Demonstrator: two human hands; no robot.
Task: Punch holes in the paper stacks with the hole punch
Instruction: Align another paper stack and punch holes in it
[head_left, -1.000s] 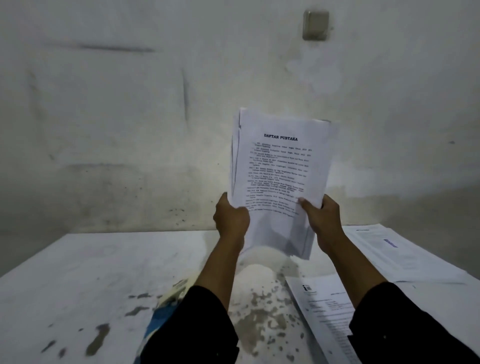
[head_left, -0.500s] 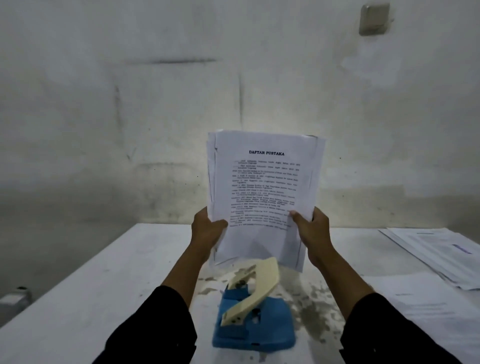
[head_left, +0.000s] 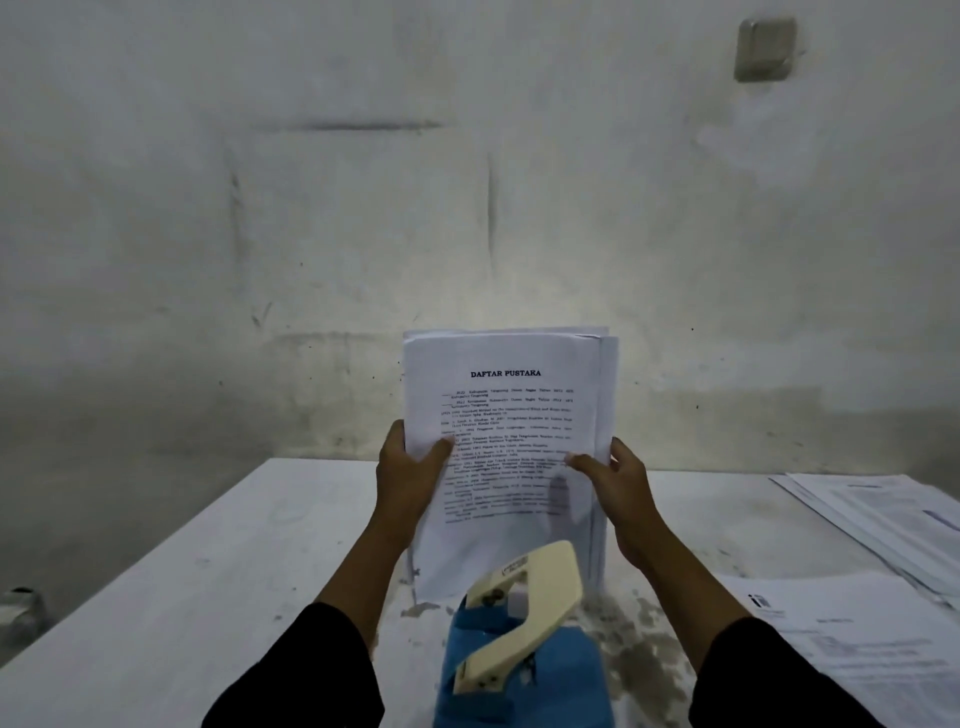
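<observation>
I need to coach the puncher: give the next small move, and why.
Probably tap the paper stack square on the table: both hands, left and right, grip it upright, its sheet edges look uneven, and the hole punch waits below.

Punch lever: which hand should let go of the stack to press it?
Right, probably. The lever rises toward the right hand, which sits just above its tip. The left hand grips the stack farther from it and could steady the stack alone.
</observation>
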